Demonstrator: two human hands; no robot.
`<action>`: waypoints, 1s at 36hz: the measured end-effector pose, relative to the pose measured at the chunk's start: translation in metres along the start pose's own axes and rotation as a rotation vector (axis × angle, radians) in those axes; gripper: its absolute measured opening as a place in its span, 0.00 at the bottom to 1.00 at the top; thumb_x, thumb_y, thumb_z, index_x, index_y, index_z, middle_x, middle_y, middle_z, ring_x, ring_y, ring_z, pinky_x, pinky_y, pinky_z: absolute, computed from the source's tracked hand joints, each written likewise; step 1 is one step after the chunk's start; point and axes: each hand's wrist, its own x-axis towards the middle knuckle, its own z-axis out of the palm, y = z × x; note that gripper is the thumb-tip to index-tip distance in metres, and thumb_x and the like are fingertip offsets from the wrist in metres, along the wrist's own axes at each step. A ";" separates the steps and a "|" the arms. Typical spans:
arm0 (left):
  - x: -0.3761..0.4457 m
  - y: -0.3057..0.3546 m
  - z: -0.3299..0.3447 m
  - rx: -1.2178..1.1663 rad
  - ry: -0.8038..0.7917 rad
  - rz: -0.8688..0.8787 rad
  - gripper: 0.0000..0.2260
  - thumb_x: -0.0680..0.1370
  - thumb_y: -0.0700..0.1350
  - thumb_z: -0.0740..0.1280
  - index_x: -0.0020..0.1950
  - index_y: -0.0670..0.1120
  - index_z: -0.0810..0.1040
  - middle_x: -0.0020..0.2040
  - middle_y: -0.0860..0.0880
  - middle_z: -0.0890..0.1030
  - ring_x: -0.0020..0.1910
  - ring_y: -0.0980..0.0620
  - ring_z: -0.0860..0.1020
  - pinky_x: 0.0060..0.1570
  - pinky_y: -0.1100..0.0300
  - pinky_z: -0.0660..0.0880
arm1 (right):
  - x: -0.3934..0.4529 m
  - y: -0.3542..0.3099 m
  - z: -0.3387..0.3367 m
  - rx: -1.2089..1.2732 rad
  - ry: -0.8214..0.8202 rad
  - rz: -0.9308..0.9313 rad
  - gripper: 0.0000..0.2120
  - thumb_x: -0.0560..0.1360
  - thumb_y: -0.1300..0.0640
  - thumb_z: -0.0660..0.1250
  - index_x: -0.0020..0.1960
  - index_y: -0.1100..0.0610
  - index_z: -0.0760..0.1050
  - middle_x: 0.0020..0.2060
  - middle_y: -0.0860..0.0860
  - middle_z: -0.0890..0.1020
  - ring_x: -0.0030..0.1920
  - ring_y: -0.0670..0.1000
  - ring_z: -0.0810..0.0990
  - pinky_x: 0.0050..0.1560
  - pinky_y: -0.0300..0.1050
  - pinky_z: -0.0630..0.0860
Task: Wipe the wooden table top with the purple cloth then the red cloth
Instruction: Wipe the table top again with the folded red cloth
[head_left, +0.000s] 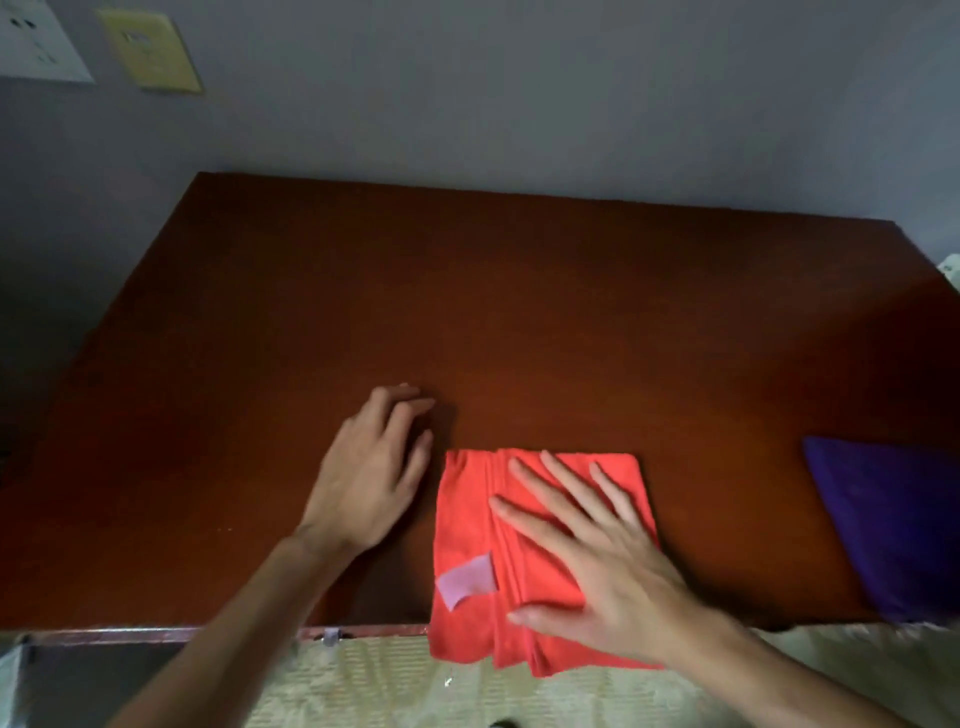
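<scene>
The folded red cloth (467, 519) lies at the near edge of the wooden table top (519, 312), and its near end hangs over the edge. A pale lilac label shows on its near left part. My right hand (597, 561) lies flat on it, palm down, fingers spread. My left hand (371, 473) rests on the bare wood just left of the cloth, fingers loosely together, holding nothing. The folded purple cloth (893, 525) sits at the table's near right corner, away from both hands.
A grey wall (519, 104) runs right behind the table's far edge, with a white socket plate (36, 41) and a yellow switch plate (150, 49) at upper left. A pale woven surface (363, 686) lies below the table's near edge.
</scene>
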 end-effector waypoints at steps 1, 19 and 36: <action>0.007 0.006 0.006 -0.025 0.000 0.009 0.16 0.82 0.51 0.57 0.67 0.48 0.73 0.65 0.49 0.71 0.65 0.48 0.73 0.60 0.51 0.72 | 0.007 0.011 -0.004 0.015 -0.023 -0.040 0.39 0.77 0.25 0.57 0.82 0.37 0.51 0.84 0.42 0.47 0.84 0.50 0.44 0.80 0.62 0.49; 0.041 0.024 0.036 0.131 -0.100 -0.061 0.22 0.82 0.56 0.56 0.73 0.48 0.69 0.72 0.47 0.69 0.74 0.49 0.67 0.71 0.54 0.62 | 0.272 0.287 -0.062 -0.138 -0.089 -0.224 0.34 0.82 0.31 0.50 0.83 0.44 0.56 0.84 0.48 0.54 0.84 0.53 0.52 0.80 0.60 0.56; 0.042 0.021 0.034 0.149 -0.139 -0.044 0.23 0.82 0.59 0.53 0.75 0.53 0.66 0.72 0.50 0.66 0.77 0.52 0.62 0.71 0.59 0.57 | 0.246 0.251 -0.048 0.105 0.105 0.608 0.36 0.79 0.26 0.48 0.83 0.38 0.50 0.84 0.46 0.48 0.84 0.52 0.44 0.81 0.62 0.42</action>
